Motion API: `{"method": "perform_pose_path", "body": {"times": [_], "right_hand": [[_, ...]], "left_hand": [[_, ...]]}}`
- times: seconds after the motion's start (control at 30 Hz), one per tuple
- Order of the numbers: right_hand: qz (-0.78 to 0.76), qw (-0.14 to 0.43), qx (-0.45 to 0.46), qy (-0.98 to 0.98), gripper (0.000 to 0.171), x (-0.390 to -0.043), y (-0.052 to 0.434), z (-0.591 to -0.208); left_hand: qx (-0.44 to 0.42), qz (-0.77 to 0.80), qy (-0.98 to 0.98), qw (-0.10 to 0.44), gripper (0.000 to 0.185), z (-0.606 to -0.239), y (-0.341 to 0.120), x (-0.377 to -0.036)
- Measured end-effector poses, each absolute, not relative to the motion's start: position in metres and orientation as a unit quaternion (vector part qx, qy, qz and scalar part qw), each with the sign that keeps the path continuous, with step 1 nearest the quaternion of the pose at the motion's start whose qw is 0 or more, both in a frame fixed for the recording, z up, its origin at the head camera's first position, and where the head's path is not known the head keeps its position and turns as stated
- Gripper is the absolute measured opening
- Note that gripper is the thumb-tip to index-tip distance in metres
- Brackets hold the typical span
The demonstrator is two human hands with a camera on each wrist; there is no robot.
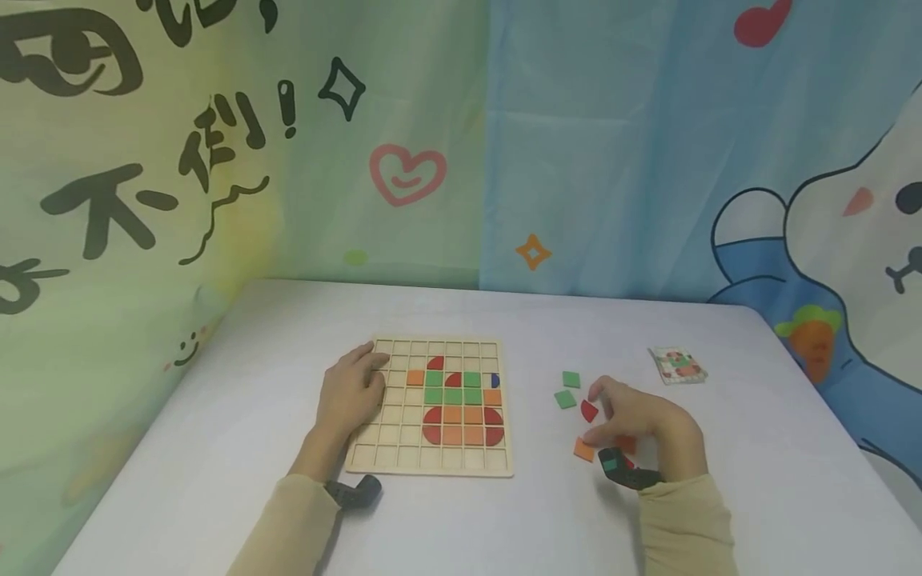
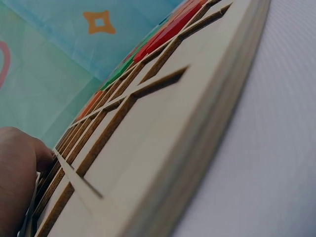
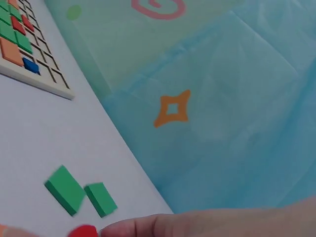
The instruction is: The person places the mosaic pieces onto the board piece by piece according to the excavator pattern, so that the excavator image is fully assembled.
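Note:
A wooden grid board lies on the table, partly filled with green, orange and red pieces. Over its left edge rests my left hand, thumb and fingertips on the upper left cells; in the left wrist view a digit overlaps the grid. My right hand hovers over loose pieces, thumb and index finger apart. A red quarter-circle piece is right at the index fingertip, also in the right wrist view as a red piece. Beside the thumb lies an orange square.
Two green squares lie left of the right hand. Another orange piece and a bit of red show partly hidden under that hand. A stack of picture cards sits at the back right. Printed curtains hang behind the table.

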State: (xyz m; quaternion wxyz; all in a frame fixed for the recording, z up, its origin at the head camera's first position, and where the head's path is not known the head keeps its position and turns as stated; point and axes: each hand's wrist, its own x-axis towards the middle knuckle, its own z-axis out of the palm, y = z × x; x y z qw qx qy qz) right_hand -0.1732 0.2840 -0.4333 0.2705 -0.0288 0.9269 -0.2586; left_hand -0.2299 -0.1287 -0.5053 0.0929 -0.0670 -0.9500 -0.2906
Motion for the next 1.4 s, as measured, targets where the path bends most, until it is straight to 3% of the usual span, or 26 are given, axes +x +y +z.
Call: {"method": "perform_pose_path", "body": {"times": [0.2,0.47,0.8,1.03,1.4], "right_hand": [[-0.227,0.271,0.007,0.935,0.076,-0.174,0.270,-0.434],[-0.205,0.256,0.034,0.944,0.077,-0.174,0.261,-0.434],[-0.149,0.180,0.020,0.972,0.086,-0.180,0.232,-0.440],[-0.175,0.099,0.041,0.979,0.056,-0.188,0.221,-0.447],[-0.146,0.134,-0.014,0.980,0.027,-0.188,0.204,-0.444]], "left_hand": [[-0.064,-0.293,-0.950,0.090,0.036,-0.504,-0.129,-0.231],[-0.066,-0.289,-0.951,0.087,0.036,-0.504,-0.129,-0.231],[-0.064,-0.291,-0.951,0.082,0.037,-0.504,-0.128,-0.230],[-0.062,-0.291,-0.952,0.075,0.037,-0.502,-0.127,-0.229],[-0.065,-0.290,-0.952,0.072,0.038,-0.501,-0.128,-0.228]]}}
